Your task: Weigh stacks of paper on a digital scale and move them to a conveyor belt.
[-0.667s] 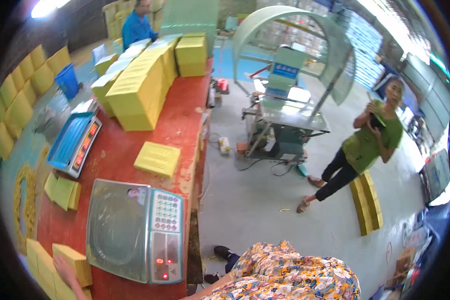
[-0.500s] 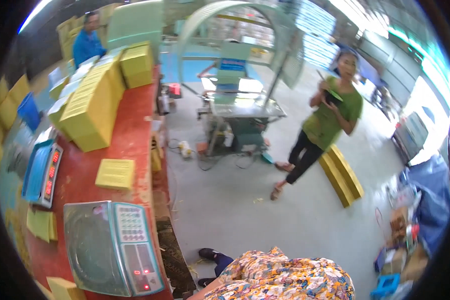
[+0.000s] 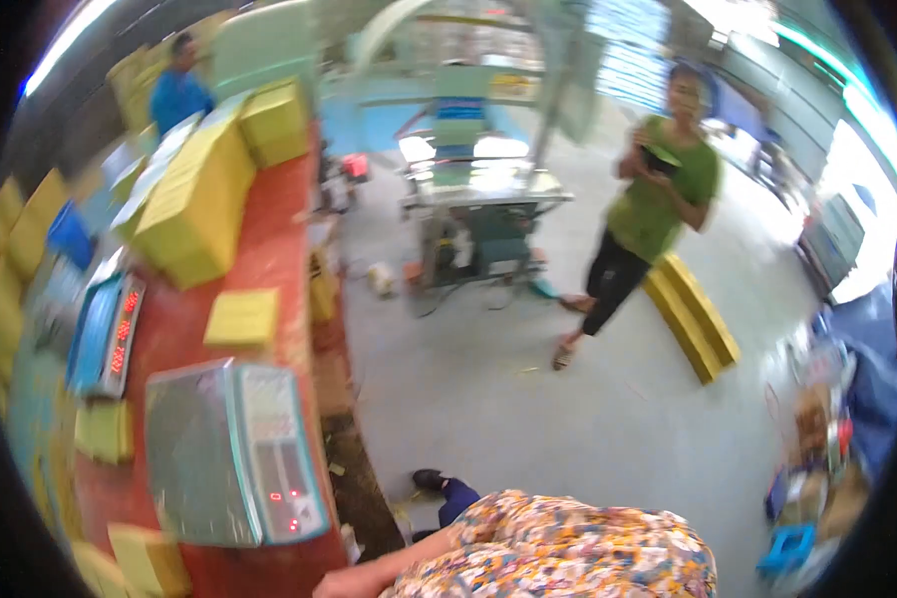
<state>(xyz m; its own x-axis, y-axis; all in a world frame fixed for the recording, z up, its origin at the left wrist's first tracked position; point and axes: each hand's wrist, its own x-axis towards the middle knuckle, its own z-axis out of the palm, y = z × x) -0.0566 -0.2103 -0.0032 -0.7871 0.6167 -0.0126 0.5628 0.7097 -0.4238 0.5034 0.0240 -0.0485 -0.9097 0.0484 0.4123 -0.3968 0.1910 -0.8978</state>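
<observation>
At the lower edge, my left forearm reaches out from a floral-patterned garment toward the red table. Of my left hand only a part shows, blurred and cut off by the picture's edge, so its fingers cannot be made out. Nearest to it on the table is a digital scale with a bare plate and red lit digits. Beyond the scale lies a flat yellow stack. More yellow stacks sit at the table's near end. My right hand is out of view.
A second, blue scale stands at the table's left, with tall yellow stacks farther back. A person in green stands on the floor near long yellow pieces. A person in blue is behind the table. A machine stands ahead.
The whole view has shifted, with the table and scale sitting higher and slightly farther right. More of my left forearm has come into view at the lower edge.
</observation>
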